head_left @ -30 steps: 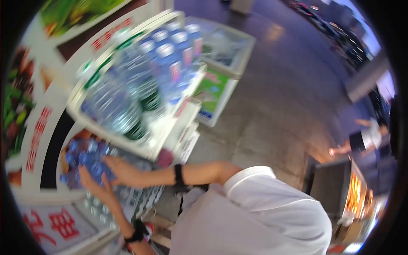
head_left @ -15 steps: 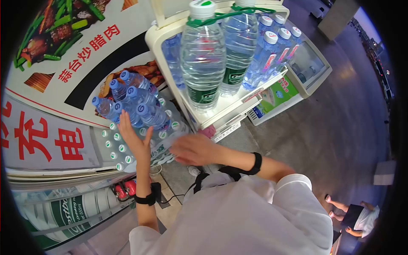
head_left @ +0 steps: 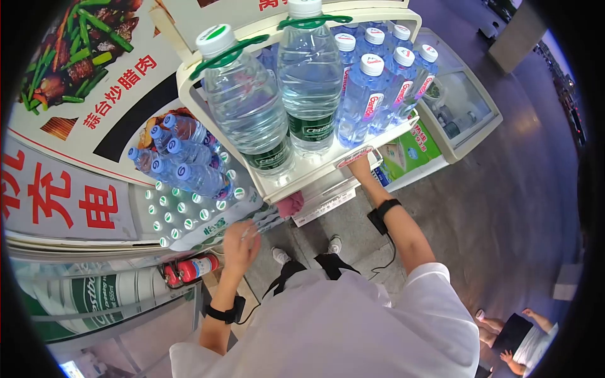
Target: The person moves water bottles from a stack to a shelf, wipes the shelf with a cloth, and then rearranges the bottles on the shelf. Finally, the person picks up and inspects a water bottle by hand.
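Note:
My right hand (head_left: pixel 359 167) is closed on the front edge of a white shelf (head_left: pixel 309 179), by a small label strip. On that shelf stand two large clear water bottles (head_left: pixel 249 116) with green carry handles and several blue-tinted bottles (head_left: pixel 365 104) with white caps. My left hand (head_left: pixel 241 246), slightly blurred, hangs loosely curled and seems to hold nothing. It is just in front of a film-wrapped pack of bottles (head_left: pixel 189 211) with white and green caps. Several blue-capped bottles (head_left: pixel 183 160) lean or lie on top of the pack.
A pink cloth (head_left: pixel 290 205) hangs under the shelf's left corner. A chest freezer (head_left: pixel 463 101) with a glass lid stands to the right. Red fire extinguishers (head_left: pixel 189 269) sit at lower left. Another person (head_left: pixel 526 346) is at far lower right.
My right hand has gone from beside the wrapped pack to the shelf's front edge. My left hand has drawn back from the blue-capped bottles. The view has shifted.

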A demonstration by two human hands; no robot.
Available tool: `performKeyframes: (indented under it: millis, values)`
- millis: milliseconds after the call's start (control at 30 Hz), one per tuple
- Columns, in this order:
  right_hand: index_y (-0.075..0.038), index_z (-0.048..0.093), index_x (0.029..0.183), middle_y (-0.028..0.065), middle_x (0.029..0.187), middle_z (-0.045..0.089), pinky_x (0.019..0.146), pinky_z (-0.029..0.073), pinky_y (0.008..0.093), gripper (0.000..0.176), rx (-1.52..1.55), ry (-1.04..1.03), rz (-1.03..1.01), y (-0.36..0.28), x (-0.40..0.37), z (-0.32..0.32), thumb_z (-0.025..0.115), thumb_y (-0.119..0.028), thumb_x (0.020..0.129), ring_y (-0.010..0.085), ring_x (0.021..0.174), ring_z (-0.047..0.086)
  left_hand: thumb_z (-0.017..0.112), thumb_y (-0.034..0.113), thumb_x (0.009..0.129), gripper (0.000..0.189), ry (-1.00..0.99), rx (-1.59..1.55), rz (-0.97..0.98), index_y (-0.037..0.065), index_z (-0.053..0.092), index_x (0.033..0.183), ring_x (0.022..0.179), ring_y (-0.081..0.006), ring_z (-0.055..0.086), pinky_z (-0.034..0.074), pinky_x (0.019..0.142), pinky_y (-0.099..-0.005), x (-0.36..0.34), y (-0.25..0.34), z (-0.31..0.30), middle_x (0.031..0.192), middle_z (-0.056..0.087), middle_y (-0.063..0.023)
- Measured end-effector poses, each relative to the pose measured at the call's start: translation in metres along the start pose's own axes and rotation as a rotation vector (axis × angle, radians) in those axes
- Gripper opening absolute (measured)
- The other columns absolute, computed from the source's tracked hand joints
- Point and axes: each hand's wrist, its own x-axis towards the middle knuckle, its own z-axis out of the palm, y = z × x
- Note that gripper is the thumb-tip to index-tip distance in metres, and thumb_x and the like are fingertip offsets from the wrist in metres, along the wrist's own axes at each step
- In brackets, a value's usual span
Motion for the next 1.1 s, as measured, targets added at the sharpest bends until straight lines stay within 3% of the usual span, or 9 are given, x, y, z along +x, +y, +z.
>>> performKeyframes:
  millis: [367, 467, 533, 600, 700, 867, 933, 1033, 1100]
  values:
    - [0.000, 0.050, 0.113, 0.0215, 0.104, 0.057, 0.079, 0.047, 0.0390, 0.051, -0.083, 0.007, -0.151, 0.042, 0.006, 0.073, 0.073, -0.020, 0.073, 0.0385, 0.095, 0.055, 0.064, -0.001, 0.069, 0.038, -0.134, -0.111, -0.167, 0.003, 0.057, 0.107, 0.090, -0.0313, 0.058, 0.048, 0.075, -0.0385, 0.010, 0.064, 0.044, 0.107, 0.058, -0.0131]
    - [0.000, 0.048, 0.118, 0.0225, 0.109, 0.056, 0.083, 0.046, 0.0386, 0.056, 0.143, -0.140, -0.014, 0.011, -0.007, 0.007, 0.074, -0.017, 0.071, 0.0391, 0.100, 0.054, 0.063, 0.002, 0.073, 0.035, -0.230, -0.180, -0.169, 0.002, 0.056, 0.108, 0.091, -0.0313, 0.057, 0.048, 0.077, -0.0389, 0.009, 0.069, 0.049, 0.106, 0.057, -0.0133]
    - [0.000, 0.048, 0.118, 0.0233, 0.112, 0.055, 0.086, 0.045, 0.0390, 0.058, 0.377, -0.042, 0.039, -0.025, -0.020, -0.048, 0.076, -0.012, 0.069, 0.0391, 0.105, 0.053, 0.063, 0.004, 0.075, 0.035, -0.270, -0.215, -0.185, 0.003, 0.055, 0.110, 0.093, -0.0320, 0.057, 0.048, 0.078, -0.0390, 0.011, 0.073, 0.051, 0.107, 0.057, -0.0136]
    - [0.001, 0.047, 0.119, 0.0229, 0.116, 0.054, 0.090, 0.045, 0.0397, 0.061, 0.367, -0.004, -0.045, -0.044, -0.039, -0.083, 0.077, -0.009, 0.067, 0.0385, 0.108, 0.053, 0.066, 0.010, 0.075, 0.044, -0.353, -0.240, -0.237, 0.003, 0.051, 0.116, 0.102, -0.0321, 0.055, 0.047, 0.084, -0.0389, 0.011, 0.073, 0.061, 0.116, 0.054, -0.0134]
    - [0.001, 0.046, 0.121, 0.0196, 0.121, 0.054, 0.093, 0.044, 0.0397, 0.066, 0.413, -0.139, -0.121, -0.070, -0.068, -0.130, 0.079, -0.013, 0.066, 0.0364, 0.111, 0.052, 0.070, 0.017, 0.073, 0.057, -0.381, -0.310, -0.258, 0.002, 0.045, 0.122, 0.108, -0.0333, 0.053, 0.046, 0.088, -0.0393, 0.018, 0.078, 0.078, 0.124, 0.049, -0.0154]
    - [-0.004, 0.044, 0.125, 0.0160, 0.127, 0.051, 0.094, 0.044, 0.0392, 0.072, 0.502, -0.394, -0.068, -0.131, -0.102, -0.173, 0.080, -0.019, 0.065, 0.0339, 0.114, 0.051, 0.077, 0.025, 0.066, 0.076, -0.346, -0.352, -0.139, 0.001, 0.040, 0.127, 0.114, -0.0335, 0.050, 0.044, 0.094, -0.0389, 0.032, 0.086, 0.109, 0.129, 0.046, -0.0175]
    - [-0.006, 0.046, 0.125, 0.0143, 0.126, 0.051, 0.094, 0.045, 0.0391, 0.071, 0.610, -0.481, -0.049, -0.161, -0.104, -0.183, 0.080, -0.022, 0.065, 0.0335, 0.114, 0.051, 0.079, 0.025, 0.063, 0.078, -0.399, -0.426, -0.246, 0.002, 0.041, 0.126, 0.111, -0.0327, 0.052, 0.045, 0.092, -0.0391, 0.033, 0.090, 0.107, 0.125, 0.049, -0.0168]
    - [-0.006, 0.048, 0.125, 0.0109, 0.118, 0.056, 0.092, 0.045, 0.0342, 0.072, 0.660, -0.431, 0.018, -0.191, -0.099, -0.186, 0.082, -0.019, 0.063, 0.0264, 0.110, 0.056, 0.082, 0.027, 0.058, 0.080, -0.460, -0.415, -0.370, 0.004, 0.044, 0.123, 0.105, -0.0319, 0.057, 0.048, 0.086, -0.0397, 0.021, 0.084, 0.096, 0.118, 0.055, -0.0154]
    - [-0.005, 0.048, 0.125, 0.0097, 0.115, 0.057, 0.091, 0.046, 0.0330, 0.063, 0.926, -0.493, -0.014, -0.189, -0.093, -0.174, 0.077, -0.014, 0.069, 0.0226, 0.109, 0.056, 0.084, 0.030, 0.054, 0.080, -0.462, -0.381, -0.470, 0.005, 0.047, 0.121, 0.100, -0.0318, 0.059, 0.049, 0.083, -0.0403, 0.009, 0.077, 0.084, 0.113, 0.058, -0.0143]
